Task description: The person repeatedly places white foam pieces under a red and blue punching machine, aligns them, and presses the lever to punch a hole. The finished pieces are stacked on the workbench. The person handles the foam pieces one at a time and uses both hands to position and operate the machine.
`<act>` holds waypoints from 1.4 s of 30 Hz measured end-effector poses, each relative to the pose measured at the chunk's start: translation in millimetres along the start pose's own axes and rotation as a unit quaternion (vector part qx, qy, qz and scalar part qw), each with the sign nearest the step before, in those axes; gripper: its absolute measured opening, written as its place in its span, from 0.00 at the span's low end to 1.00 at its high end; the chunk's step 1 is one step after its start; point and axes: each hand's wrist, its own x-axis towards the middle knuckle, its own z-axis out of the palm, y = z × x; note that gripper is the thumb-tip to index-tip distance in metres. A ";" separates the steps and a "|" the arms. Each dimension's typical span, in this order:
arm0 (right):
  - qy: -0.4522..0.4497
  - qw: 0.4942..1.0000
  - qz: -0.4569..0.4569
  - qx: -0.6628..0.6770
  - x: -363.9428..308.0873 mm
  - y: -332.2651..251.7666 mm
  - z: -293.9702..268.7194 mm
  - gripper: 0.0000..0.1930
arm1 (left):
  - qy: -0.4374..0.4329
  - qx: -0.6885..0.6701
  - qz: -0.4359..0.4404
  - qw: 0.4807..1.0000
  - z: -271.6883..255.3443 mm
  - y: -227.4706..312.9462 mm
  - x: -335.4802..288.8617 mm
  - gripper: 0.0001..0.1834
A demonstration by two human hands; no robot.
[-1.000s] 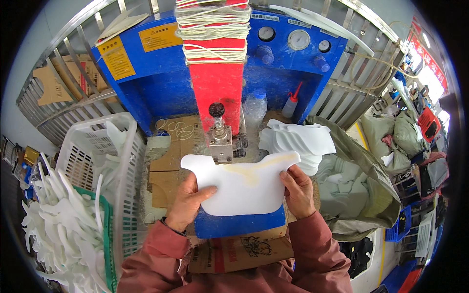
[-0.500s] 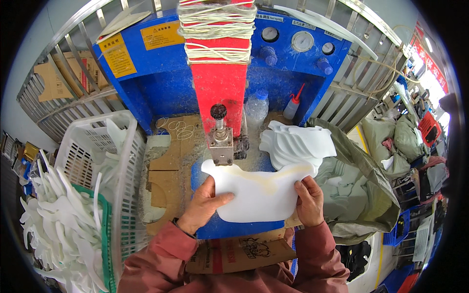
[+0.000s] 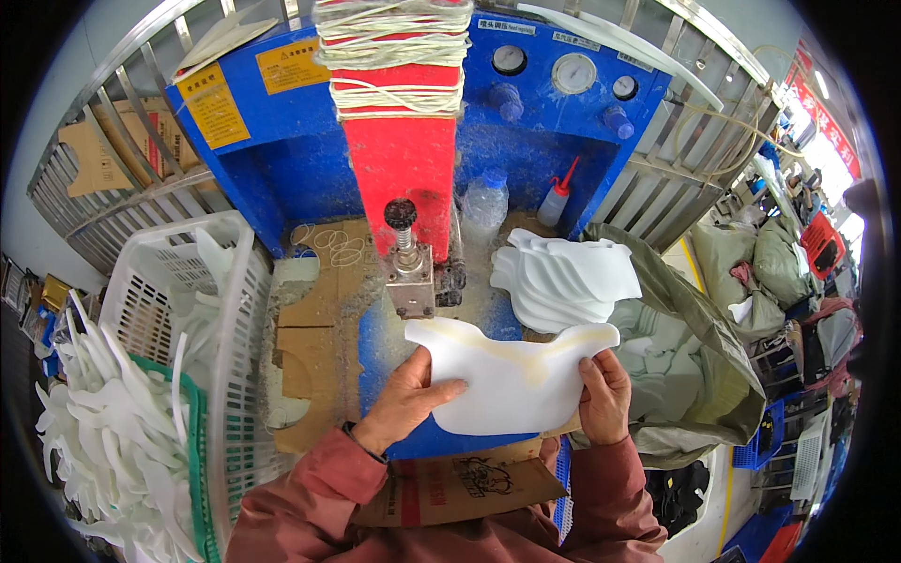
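Observation:
A white foam sheet (image 3: 497, 399) with a curved notch in its far edge is stretched between my hands. Along that notched edge runs a yellowish band. My left hand (image 3: 404, 402) pinches its left side, thumb lying on top. On the right side, my right hand (image 3: 603, 394) grips the edge between thumb and fingers. The sheet is over the blue work surface (image 3: 422, 441), just nearer to me than the square metal head (image 3: 410, 291) on the red machine arm (image 3: 399, 169). Beyond my right hand lies a stack of similar white foam pieces (image 3: 563, 281).
At the left stand a white plastic basket (image 3: 246, 375) and a green-edged basket (image 3: 199, 450), both holding white foam pieces. An olive sack (image 3: 732, 375) with more pieces opens at the right. Behind the stack are a clear bottle (image 3: 485, 206) and a red-tipped squeeze bottle (image 3: 556, 202).
Both hands have carried the foam sheet slightly right and toward me, so its left corner has come out from beneath the metal head. The view has shifted a little.

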 end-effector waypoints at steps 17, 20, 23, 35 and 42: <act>-0.087 0.990 0.074 -0.078 -39.0 78.0 4.9 0.18 | 0.097 0.089 0.006 0.991 -44.2 -33.0 -111.8 0.26; -0.099 0.970 0.119 -0.189 -33.8 101.6 -8.8 0.13 | 0.225 0.149 -0.004 0.963 -44.5 -22.5 -179.1 0.32; -0.141 0.848 -0.007 -0.511 -24.6 98.2 -31.0 0.11 | 0.278 0.433 -0.003 0.858 -36.4 9.9 -253.9 0.32; -0.172 0.869 -0.069 -0.459 -35.2 59.3 -19.1 0.05 | 0.542 0.744 -0.155 0.358 -89.3 60.4 -410.5 0.40; -0.175 0.864 -0.085 -0.465 -50.4 45.0 -6.1 0.05 | 0.540 0.753 -0.178 0.331 -98.3 58.3 -402.4 0.39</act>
